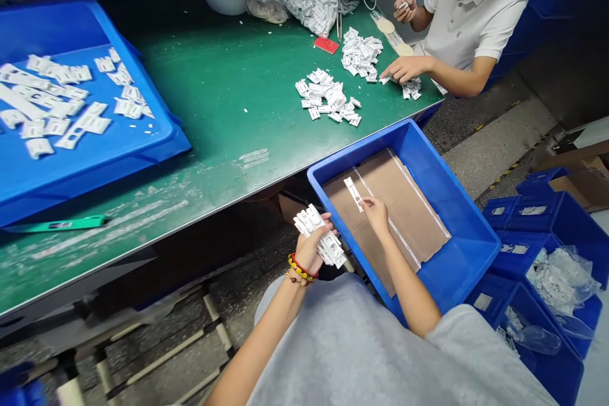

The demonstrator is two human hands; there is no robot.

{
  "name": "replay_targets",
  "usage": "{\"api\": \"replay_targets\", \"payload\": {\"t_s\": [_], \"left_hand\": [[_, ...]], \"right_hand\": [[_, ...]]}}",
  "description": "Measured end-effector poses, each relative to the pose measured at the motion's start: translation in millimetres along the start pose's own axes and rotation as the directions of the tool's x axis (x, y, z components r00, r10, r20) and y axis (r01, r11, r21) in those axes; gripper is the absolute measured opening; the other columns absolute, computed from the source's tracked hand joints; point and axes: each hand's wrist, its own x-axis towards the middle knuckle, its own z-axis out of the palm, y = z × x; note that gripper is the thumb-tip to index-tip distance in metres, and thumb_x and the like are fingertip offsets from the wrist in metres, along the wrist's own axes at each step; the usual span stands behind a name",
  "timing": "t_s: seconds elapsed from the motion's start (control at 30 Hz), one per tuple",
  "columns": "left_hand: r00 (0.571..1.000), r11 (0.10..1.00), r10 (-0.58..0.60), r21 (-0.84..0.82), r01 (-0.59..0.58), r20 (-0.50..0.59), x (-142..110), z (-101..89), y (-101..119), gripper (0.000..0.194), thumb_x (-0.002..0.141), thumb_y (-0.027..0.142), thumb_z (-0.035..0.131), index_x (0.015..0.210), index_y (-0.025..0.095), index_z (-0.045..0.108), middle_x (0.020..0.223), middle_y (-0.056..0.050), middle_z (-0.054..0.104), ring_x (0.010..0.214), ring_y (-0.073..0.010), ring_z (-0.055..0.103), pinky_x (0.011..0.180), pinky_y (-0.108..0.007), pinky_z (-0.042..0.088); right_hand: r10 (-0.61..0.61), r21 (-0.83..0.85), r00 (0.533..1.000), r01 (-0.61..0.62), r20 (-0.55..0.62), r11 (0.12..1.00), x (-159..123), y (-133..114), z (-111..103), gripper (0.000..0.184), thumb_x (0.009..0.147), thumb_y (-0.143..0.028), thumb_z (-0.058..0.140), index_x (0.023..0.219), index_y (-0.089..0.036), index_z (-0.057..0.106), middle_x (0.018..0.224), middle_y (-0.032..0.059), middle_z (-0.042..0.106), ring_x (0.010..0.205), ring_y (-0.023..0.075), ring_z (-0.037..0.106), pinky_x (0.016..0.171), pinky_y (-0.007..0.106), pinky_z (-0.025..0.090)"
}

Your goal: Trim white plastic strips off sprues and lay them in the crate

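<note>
The left hand [309,250] clutches a bunch of white plastic parts [321,236], fingers curled around them. At lower centre of the frame, the right hand [375,216] pinches a white plastic strip [353,193] between its fingers [365,202], over the cardboard sheet [404,203] in a blue plastic bin [428,165].

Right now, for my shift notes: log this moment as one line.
left hand holds white plastic parts | right hand holds one part | over cardboard in blue bin

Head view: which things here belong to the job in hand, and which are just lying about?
In use: left hand holding white plastic parts; right hand holding a white plastic strip; blue plastic crate lined with cardboard.
Lying about: green strip on the workbench; red card; stacked blue bins.
</note>
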Motion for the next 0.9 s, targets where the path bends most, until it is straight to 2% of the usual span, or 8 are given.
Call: {"api": "replay_targets", "payload": {"t_s": [0.1,0.2,0.33,0.43,0.5,0.6,0.8,0.9], "left_hand": [[0.999,0.999,-0.026,-0.038,0.025,-0.026,1.2,-7.7,2.5,0.044,0.057,0.016,0.082,0.098,0.013,0.069,0.076,-0.003,0.071,0.068,-0.0176,0.068,0.064,-0.029,0.055],[0.989,0.998,-0.051,-0.038,0.047,-0.138,2.7,-13.5,-1.1,0.037,0.057,0.013,0.081,0.093,0.013,0.07,0.084,-0.007,0.076,0.077,-0.0222,0.071,0.071,-0.034,0.057],[0.972,0.997,-0.072,-0.016,0.07,-0.223,4.4,-18.8,-5.9,0.028,0.057,0.013,0.082,0.083,0.01,0.071,0.078,-0.009,0.075,0.072,-0.0223,0.071,0.064,-0.032,0.057],[0.97,0.997,-0.073,-0.006,0.074,-0.231,4.8,-21.4,-6.0,0.029,0.056,0.013,0.083,0.082,0.009,0.07,0.075,-0.008,0.074,0.061,-0.0186,0.068,0.057,-0.03,0.056],[0.966,0.998,-0.066,-0.01,0.066,-0.251,5.0,-22.0,-5.2,0.031,0.054,0.012,0.083,0.081,0.011,0.068,0.071,-0.004,0.073,0.056,-0.0166,0.066,0.056,-0.029,0.056],[0.958,0.998,-0.057,-0.021,0.053,-0.28,5.2,-20.6,-3.6,0.033,0.052,0.009,0.083,0.079,0.014,0.065,0.068,0.0,0.071,0.056,-0.0161,0.066,0.058,-0.03,0.058],[0.959,0.999,-0.037,-0.042,0.026,-0.282,4.9,-15.1,1.4,0.035,0.051,0.008,0.085,0.08,0.014,0.067,0.069,-0.002,0.072,0.071,-0.0206,0.072,0.069,-0.031,0.061],[0.953,0.999,-0.031,-0.039,0.02,-0.3,4.8,-15.5,4.1,0.04,0.049,0.008,0.087,0.084,0.013,0.069,0.073,-0.003,0.074,0.073,-0.0208,0.072,0.069,-0.031,0.06]], "right_hand": [[0.033,-0.063,0.996,-0.028,0.086,0.998,33.9,15.3,40.8,0.013,0.081,-0.021,0.06,0.084,-0.017,0.071,0.083,0.0066,0.074,0.077,0.0204,0.067,0.073,0.03,0.05],[0.022,-0.113,0.989,-0.006,0.145,0.994,48.2,22.5,76.7,0.01,0.08,-0.018,0.062,0.087,-0.019,0.069,0.079,0.0035,0.073,0.073,0.0179,0.065,0.071,0.027,0.048],[-0.039,-0.171,0.983,0.07,0.177,0.983,56.0,26.6,99.5,0.007,0.085,-0.019,0.06,0.088,-0.02,0.065,0.079,0.0007,0.071,0.072,0.0144,0.062,0.069,0.023,0.046],[-0.119,-0.209,0.975,0.158,0.186,0.965,60.0,30.6,101.1,0.009,0.089,-0.018,0.055,0.088,-0.02,0.064,0.084,0.0023,0.069,0.077,0.015,0.06,0.074,0.024,0.046],[-0.193,-0.228,0.963,0.234,0.189,0.945,60.5,34.2,99.0,0.013,0.091,-0.017,0.05,0.092,-0.019,0.063,0.095,0.006,0.067,0.089,0.0177,0.059,0.083,0.027,0.045],[-0.31,-0.231,0.921,0.363,0.236,0.903,57.6,39.7,96.8,0.017,0.092,-0.014,0.047,0.095,-0.018,0.063,0.106,0.0101,0.063,0.104,0.0217,0.054,0.093,0.032,0.042],[-0.473,-0.111,0.787,0.552,0.396,0.827,56.7,40.9,95.7,0.011,0.085,-0.013,0.059,0.078,-0.021,0.064,0.089,0.0046,0.065,0.091,0.0205,0.055,0.089,0.031,0.044],[-0.516,-0.048,0.771,0.571,0.373,0.819,55.6,32.2,81.7,0.01,0.085,-0.014,0.06,0.08,-0.021,0.066,0.088,0.0046,0.066,0.091,0.0198,0.057,0.088,0.031,0.045]]}}
